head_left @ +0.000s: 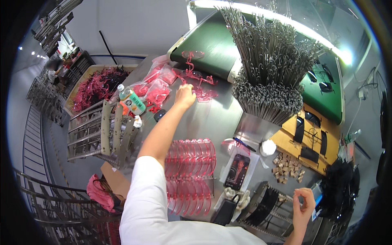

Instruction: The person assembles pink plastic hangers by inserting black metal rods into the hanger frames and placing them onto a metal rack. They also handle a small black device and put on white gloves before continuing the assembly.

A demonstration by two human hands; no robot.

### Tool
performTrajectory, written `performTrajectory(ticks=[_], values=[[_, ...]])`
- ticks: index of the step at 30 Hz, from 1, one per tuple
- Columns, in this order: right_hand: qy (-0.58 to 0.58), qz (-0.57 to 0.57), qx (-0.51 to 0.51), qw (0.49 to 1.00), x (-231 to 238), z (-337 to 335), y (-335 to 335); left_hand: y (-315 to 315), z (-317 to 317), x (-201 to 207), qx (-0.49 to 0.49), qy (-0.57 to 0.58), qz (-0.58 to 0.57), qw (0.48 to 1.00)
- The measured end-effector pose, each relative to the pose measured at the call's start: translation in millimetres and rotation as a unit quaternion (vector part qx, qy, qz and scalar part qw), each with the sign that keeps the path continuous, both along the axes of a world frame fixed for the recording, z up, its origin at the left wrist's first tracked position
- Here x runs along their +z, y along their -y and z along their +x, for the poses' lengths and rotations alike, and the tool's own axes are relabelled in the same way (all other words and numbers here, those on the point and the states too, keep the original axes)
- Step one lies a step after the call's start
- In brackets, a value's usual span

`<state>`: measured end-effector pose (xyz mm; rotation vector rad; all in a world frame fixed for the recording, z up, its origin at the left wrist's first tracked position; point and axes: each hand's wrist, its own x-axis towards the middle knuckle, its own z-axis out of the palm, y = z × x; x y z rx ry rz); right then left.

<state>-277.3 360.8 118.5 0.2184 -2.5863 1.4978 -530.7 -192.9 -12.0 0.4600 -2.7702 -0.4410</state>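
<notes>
My left hand (185,96) reaches far across the metal table, its fingers closed at the near edge of several pink, glasses-shaped plastic pieces (197,76). What its fingertips hold, if anything, is hidden. Low on the right, my right hand (303,206) is raised, with thumb and forefinger curled together; I cannot make out anything between them. Below my left forearm stands a rack of clear pink curved lenses (191,159) in two rows. Pink pieces in clear bags (157,90) lie left of the left hand.
A large bundle of hooked metal wires (269,69) stands before the green conveyor belt (208,43). A bottle (131,100) stands left. A phone (237,171), small tan blocks (287,167) and a wooden board (286,130) with black curved lenses are right. A crate (69,96) holds pink pieces.
</notes>
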Motion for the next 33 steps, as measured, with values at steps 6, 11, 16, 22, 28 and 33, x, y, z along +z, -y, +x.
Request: performTrajectory(ticks=[6, 11, 16, 22, 28, 33], values=[[0.035, 0.019, -0.019, 0.999, -9.5, -27.1, 5.9, 51.2, -81.5, -52.4, 0.177, -0.108, 0.071, 0.976], [0.045, 0.006, -0.005, 0.999, -23.8, -41.7, 9.6, 77.8, -88.3, -71.5, 0.067, -0.091, 0.124, 0.986], [0.041, 0.001, 0.019, 0.999, -28.7, -50.1, 14.5, 80.6, -74.5, -70.7, 0.035, -0.099, 0.151, 0.983], [0.047, -0.002, 0.019, 0.999, -26.9, -51.0, 16.1, 82.6, -43.8, -62.1, -0.012, -0.065, 0.165, 0.984], [0.035, -0.007, 0.027, 0.999, -28.1, -50.3, 12.3, 50.0, 29.2, -24.5, -0.044, 0.038, 0.18, 0.982], [0.041, -0.014, 0.032, 0.999, -26.7, -50.1, 18.2, 15.1, 85.2, 12.4, -0.118, 0.094, 0.175, 0.973]])
